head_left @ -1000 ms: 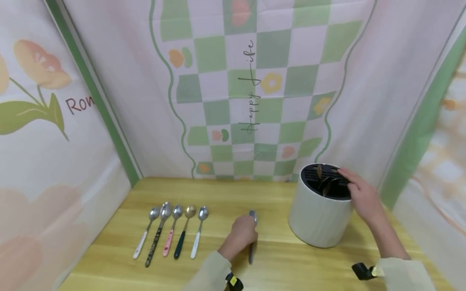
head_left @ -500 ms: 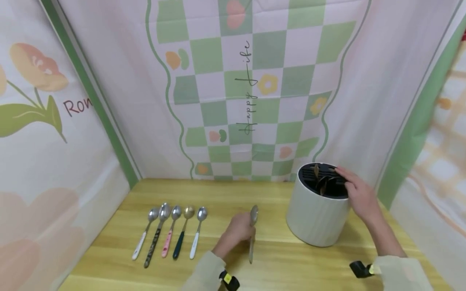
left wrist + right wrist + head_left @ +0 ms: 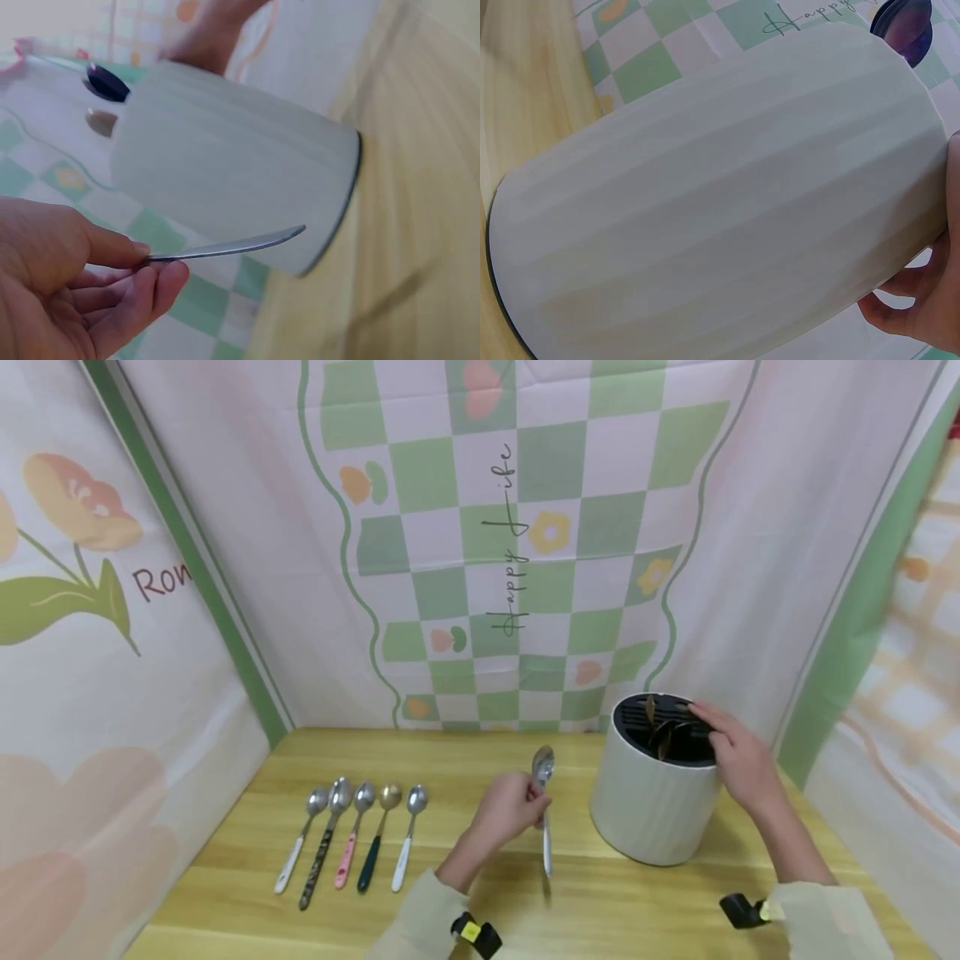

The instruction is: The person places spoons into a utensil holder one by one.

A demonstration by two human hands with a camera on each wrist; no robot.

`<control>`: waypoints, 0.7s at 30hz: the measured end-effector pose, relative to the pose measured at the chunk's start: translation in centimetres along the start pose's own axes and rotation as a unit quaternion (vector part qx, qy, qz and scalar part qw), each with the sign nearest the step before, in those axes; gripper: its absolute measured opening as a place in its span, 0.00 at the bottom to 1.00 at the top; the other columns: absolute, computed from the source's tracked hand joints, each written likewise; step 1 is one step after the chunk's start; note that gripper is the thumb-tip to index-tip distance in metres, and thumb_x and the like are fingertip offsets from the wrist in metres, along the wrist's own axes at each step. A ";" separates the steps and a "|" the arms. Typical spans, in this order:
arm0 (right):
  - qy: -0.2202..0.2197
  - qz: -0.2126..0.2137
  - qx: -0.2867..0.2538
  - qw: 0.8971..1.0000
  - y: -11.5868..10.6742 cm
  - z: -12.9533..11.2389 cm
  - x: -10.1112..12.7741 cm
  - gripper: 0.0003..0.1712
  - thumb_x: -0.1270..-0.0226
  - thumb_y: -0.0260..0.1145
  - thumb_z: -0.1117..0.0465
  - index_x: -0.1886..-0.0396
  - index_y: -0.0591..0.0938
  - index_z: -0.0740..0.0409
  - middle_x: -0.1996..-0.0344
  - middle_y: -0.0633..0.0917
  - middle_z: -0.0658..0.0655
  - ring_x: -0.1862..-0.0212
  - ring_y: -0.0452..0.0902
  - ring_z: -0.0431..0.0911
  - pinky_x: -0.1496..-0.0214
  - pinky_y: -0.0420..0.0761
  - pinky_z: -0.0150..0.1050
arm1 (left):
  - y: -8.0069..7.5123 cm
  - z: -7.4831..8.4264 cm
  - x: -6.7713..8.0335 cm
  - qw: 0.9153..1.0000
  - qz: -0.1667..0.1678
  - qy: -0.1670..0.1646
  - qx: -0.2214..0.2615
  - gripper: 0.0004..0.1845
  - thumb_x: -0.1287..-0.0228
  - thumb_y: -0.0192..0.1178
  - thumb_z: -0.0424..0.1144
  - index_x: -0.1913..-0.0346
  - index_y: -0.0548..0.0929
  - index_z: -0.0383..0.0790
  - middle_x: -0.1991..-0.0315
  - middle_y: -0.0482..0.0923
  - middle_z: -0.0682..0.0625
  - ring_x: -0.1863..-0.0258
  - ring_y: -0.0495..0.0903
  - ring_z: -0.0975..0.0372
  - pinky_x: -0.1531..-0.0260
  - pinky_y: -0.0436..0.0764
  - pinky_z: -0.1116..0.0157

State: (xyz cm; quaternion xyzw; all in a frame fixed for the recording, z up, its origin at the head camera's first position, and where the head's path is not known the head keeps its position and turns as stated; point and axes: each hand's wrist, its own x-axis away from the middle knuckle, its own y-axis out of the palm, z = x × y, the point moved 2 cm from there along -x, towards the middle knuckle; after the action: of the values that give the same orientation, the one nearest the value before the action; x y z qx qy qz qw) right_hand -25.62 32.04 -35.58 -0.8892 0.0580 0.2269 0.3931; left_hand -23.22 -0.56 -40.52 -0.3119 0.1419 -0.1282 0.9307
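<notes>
My left hand (image 3: 508, 808) pinches a silver spoon (image 3: 543, 763) between thumb and fingers, its bowl up and its handle pointing down above the table. In the left wrist view the handle (image 3: 236, 246) sticks out past the fingertips. To the right stands a white utensil holder (image 3: 651, 818) with a black slotted top; several spoons (image 3: 663, 742) poke out of it. My right hand (image 3: 744, 768) rests on the holder's right rim, fingers reaching over the top edge. In the right wrist view the ribbed holder wall hides part of that hand (image 3: 930, 300).
On the left of the wooden table (image 3: 247, 860) lies a row of several spoons, bowls away from me: among them a pink-handled spoon (image 3: 347, 858), a dark green-handled one (image 3: 369, 864) and a white-handled one (image 3: 402, 864). A checkered curtain (image 3: 495, 677) hangs behind the table.
My left hand has picked the silver spoon up off the table and moved it up and to the right, towards the holder. The right hand stays on the holder's rim.
</notes>
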 end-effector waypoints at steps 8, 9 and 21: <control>-0.005 0.003 0.000 1.000 0.0 -0.4 0.1 0.28 0.20 0.36 0.61 0.28 0.68 0.64 0.27 0.65 0.71 0.27 0.56 0.73 0.24 0.52 0.66 | -1.3 4.1 -0.3 0.999 0.024 0.020 0.019 0.08 0.33 0.64 0.37 0.67 0.85 0.36 0.77 0.85 0.52 0.83 0.79 0.73 0.83 0.78 0.76; -0.004 0.002 -0.001 1.000 0.0 -0.4 0.0 0.28 0.20 0.36 0.61 0.28 0.68 0.64 0.27 0.65 0.71 0.27 0.56 0.73 0.25 0.52 0.67 | -1.4 4.6 -0.4 0.999 0.023 0.021 0.024 0.08 0.33 0.64 0.37 0.67 0.85 0.36 0.76 0.85 0.52 0.83 0.79 0.73 0.82 0.79 0.76; 0.006 0.000 -0.005 1.000 -0.1 -0.2 -0.1 0.28 0.21 0.36 0.61 0.28 0.68 0.64 0.27 0.64 0.71 0.28 0.56 0.74 0.29 0.54 0.72 | -3.0 10.0 -1.7 0.993 0.033 0.110 0.029 0.05 0.29 0.61 0.39 0.60 0.82 0.40 0.70 0.88 0.51 0.78 0.80 0.77 0.78 0.80 0.76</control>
State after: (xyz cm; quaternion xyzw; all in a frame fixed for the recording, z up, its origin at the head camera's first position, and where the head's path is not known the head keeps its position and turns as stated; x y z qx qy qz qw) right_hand -25.59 31.98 -35.37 -0.8923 0.0592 0.2219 0.3887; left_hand -21.83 3.09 -30.68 -0.2640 0.2495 -0.1348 0.9219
